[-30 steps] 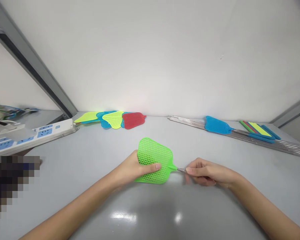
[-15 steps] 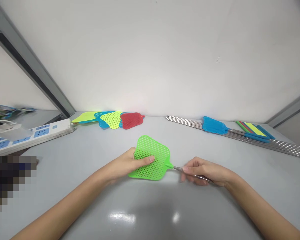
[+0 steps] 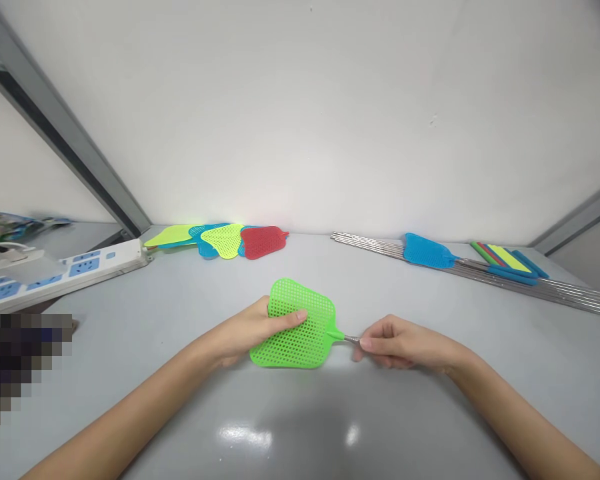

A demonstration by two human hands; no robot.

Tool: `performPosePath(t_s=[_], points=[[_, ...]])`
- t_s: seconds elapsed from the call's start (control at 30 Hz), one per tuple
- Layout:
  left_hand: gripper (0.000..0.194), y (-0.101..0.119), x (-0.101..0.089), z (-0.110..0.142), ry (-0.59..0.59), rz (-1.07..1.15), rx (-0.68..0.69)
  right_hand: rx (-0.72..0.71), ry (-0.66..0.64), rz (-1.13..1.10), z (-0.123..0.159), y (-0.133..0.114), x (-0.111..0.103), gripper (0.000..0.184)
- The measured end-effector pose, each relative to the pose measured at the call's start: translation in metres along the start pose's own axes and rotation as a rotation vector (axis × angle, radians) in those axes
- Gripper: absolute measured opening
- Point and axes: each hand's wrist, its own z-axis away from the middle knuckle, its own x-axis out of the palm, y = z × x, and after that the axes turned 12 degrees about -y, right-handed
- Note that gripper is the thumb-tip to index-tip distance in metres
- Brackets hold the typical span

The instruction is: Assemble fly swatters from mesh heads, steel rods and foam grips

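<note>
Fingers of L hand (image 3: pixel 247 330) clamped on green swatter head (image 3: pixel 300 337), those of R hand (image 3: pixel 403 343) on its rod (image 3: pixel 351 339) (metal) at 3 o'clock; red head (image 3: pixel 263 243) approx. 11 o'clock.

- grey bench (image 3: pixel 300 407), smooth and pretty shiny, light glare (image 3: pixel 244 435) bouncing off it toward the near edge
- overlapping mesh swatter heads (image 3: pixel 223 240), yellow, blue and red, along the far edge, left of middle
- bundle of metal rods (image 3: pixel 480 273), slanting from the far edge toward the right edge
- white power strip (image 3: pixel 70 272) near the far left corner
</note>
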Motion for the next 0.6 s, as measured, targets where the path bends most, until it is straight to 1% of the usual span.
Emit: performPosePath(t_s=[0.2,0.33,0.43,0.6], points=[[0.038,-0.005,0.002,-0.002,-0.04,0.009,-0.017,0.012,0.022,0.054,-0.001,0.002,0.0,0.039],[0.037,-0.009,0.003,-0.004,-0.009,0.046,0.0,0.015,0.042,0.085,-0.001,0.003,0.001,0.04],[0.037,-0.012,0.005,-0.005,0.019,0.112,-0.01,-0.005,0.071,0.141,-0.001,0.003,0.002,0.04],[0.036,-0.015,0.006,-0.007,0.001,0.28,-0.094,-0.033,0.103,0.218,-0.002,0.001,0.006,0.037]])
